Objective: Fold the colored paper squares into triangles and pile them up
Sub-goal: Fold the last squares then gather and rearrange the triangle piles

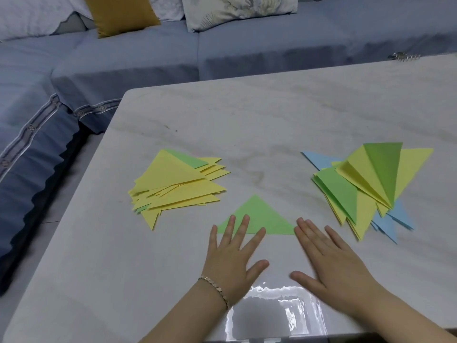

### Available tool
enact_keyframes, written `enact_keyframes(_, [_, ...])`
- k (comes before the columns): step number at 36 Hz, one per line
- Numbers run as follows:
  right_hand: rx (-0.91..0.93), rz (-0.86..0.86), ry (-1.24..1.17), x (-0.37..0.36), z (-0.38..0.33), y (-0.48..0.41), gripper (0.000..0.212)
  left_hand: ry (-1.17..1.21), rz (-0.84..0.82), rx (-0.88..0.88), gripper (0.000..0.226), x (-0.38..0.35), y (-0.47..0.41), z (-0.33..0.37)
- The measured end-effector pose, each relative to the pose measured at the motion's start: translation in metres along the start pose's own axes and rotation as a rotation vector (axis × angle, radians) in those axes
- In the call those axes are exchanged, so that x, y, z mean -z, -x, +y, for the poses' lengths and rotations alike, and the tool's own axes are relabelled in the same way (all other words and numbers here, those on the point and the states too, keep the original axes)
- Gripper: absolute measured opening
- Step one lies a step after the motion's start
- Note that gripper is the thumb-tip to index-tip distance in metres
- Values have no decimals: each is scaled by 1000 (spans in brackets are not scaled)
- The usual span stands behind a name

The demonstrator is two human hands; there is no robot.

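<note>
Well, left hand (pixel 231 256) and right hand (pixel 333 261), fingers straight, touch one green triangle (pixel 259 215) between yellow pile (pixel 178 186) and mixed pile (pixel 366 189).

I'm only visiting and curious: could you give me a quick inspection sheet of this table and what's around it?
Surface: pale marbled table, glossy, with glare at the near edge.
Job's things: one green triangle flat in the middle; a mostly yellow pile to its left; a yellow, green and blue pile to its right, loosely fanned.
Clutter: small metal object at the far right edge, too small to identify.
Grips: left hand flat, fingers on the green triangle; right hand flat on the table by its right corner; neither holds anything.
Cables: nothing seen.
Surroundings: blue sofa with a mustard cushion behind the table.
</note>
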State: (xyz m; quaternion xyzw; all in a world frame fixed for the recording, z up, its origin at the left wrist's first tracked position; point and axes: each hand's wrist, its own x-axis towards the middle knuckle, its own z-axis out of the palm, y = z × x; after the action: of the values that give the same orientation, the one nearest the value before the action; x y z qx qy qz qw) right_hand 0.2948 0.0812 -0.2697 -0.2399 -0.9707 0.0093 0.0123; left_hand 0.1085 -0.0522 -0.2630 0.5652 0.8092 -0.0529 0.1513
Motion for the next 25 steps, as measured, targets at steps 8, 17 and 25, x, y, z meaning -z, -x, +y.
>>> enact_keyframes(8, [-8,11,3,-3,0,0,79,85,103,19,91,1,19,-24])
enact_keyframes(17, [-23,-11,-19,-2,-1,-1,78,268,270,233,67,21,28,-34])
enact_keyframes(25, [-39,-27,-47,0,-2,-1,80,322,342,395,44,43,-4,-17])
